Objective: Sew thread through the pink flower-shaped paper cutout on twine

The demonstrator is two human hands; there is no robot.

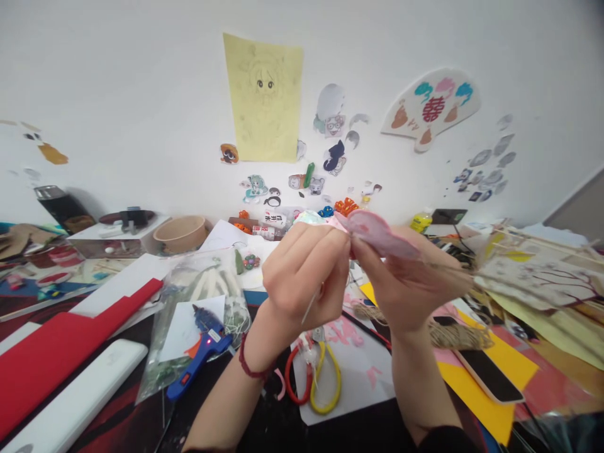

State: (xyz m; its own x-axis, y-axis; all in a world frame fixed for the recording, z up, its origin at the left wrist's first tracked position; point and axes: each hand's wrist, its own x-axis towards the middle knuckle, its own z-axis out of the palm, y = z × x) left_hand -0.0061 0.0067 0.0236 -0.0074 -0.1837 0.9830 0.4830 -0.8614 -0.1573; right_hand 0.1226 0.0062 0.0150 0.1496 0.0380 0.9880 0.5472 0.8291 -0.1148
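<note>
Both of my hands are raised above a cluttered craft table. A pink paper flower piece (380,236) is held between them. My right hand (415,283) grips it from below, fingers pinched at its left edge. My left hand (304,274) pinches the same edge, and a thin pale stick or wire pokes down from its palm. A red cord bracelet (249,365) circles my left wrist. Beneath the hands lie scissors with red and yellow handles (314,380) on a white sheet (363,377).
A blue hot glue gun (201,355) lies on a clear plastic bag (189,314) at left. Red paper (61,349) and a white case (75,396) sit further left. A phone (488,375), twine (460,336) and yellow paper (486,393) lie right. A bowl (182,233) stands behind.
</note>
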